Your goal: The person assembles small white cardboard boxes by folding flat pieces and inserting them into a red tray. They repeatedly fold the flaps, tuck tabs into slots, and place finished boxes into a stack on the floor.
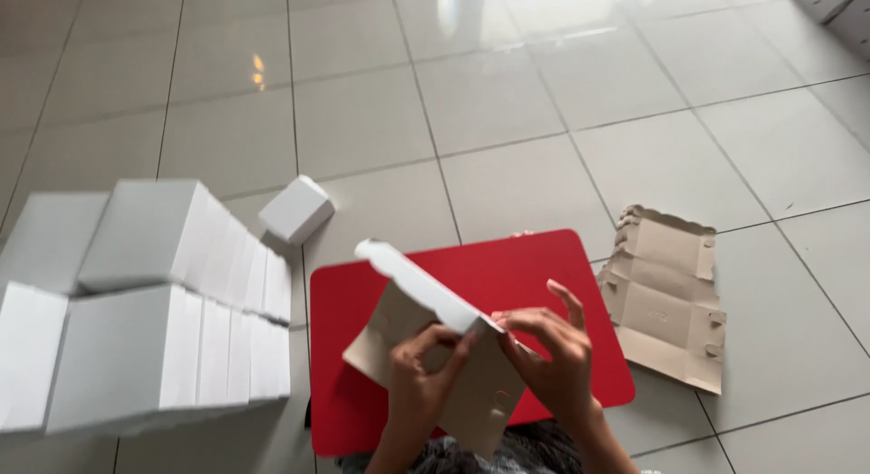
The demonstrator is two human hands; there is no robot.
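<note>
Both hands, left [421, 374] and right [553, 365], gripped a half-folded cardboard box blank [435, 338] above a red mat [507, 275]; uneven pressure risked creasing its panel.

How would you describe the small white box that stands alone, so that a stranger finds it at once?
Start at the red board on the tiled floor. Just beyond its far left corner sits one small folded white box, tilted on the tiles. Unlike the rows of stacked white boxes to its left, it stands alone, touching nothing.
</note>
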